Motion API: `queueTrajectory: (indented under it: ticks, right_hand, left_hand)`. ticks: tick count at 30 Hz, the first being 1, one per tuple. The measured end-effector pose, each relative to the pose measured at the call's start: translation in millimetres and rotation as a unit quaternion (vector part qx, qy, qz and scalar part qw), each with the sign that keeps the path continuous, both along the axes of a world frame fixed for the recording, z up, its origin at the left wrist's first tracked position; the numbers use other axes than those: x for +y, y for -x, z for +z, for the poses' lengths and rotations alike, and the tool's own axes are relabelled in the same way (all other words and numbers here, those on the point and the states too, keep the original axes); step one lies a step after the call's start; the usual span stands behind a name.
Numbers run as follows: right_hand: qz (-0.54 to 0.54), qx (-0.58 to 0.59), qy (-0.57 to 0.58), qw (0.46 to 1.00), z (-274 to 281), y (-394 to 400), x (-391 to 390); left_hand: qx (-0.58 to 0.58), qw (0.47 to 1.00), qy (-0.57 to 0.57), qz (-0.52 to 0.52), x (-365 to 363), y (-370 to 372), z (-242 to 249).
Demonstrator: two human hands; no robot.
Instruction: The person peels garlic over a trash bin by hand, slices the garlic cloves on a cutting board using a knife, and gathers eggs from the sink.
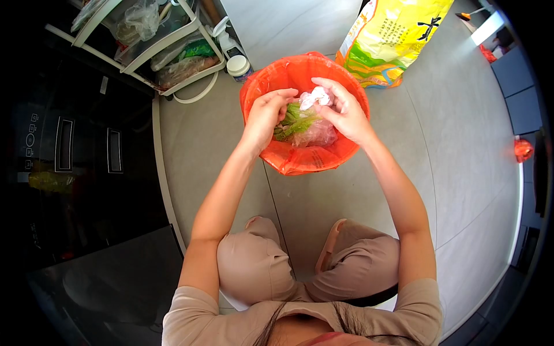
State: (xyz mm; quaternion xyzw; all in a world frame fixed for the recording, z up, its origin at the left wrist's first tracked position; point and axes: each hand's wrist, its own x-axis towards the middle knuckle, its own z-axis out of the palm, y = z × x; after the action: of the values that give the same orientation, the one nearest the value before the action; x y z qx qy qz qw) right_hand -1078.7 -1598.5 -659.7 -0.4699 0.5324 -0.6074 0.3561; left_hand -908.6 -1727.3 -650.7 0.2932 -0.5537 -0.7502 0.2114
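Observation:
A bin (350,83) lined with a red plastic bag stands on the floor before me. Inside lie green leafy scraps (295,119) and a clear, pinkish plastic bag (316,134). My right hand (346,112) is over the bin's right side, its thumb and fingers closed around a crumpled white piece (316,98) that looks like tissue or thin plastic. Opposite it, my left hand (266,115) is over the left side with its fingers curled and pressed together beside the leaves. Whatever the left fingers hold, if anything, is hidden.
Behind the bin on the right stands a yellow printed sack (392,40). At the upper left are a wheeled shelf rack (193,29) with bagged items, a spray bottle (226,37) and a white-lidded jar (238,66). A black glossy appliance front (86,202) lines the left.

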Motion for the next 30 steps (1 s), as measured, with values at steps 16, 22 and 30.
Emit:
queueTrajectory:
  ticks: [16,22,30]
  right_hand:
    - [0.022,0.259,0.045,0.965,18,-17,2]
    - [-0.008,0.318,0.070,0.946,14,-21,2]
    - [-0.021,0.312,0.072,0.947,11,-25,3]
  left_hand:
    - [-0.095,0.963,0.250,-0.038,27,7,15]
    - [-0.151,0.909,0.388,-0.027,37,10,21]
    - [-0.132,0.890,0.435,-0.028,36,11,4]
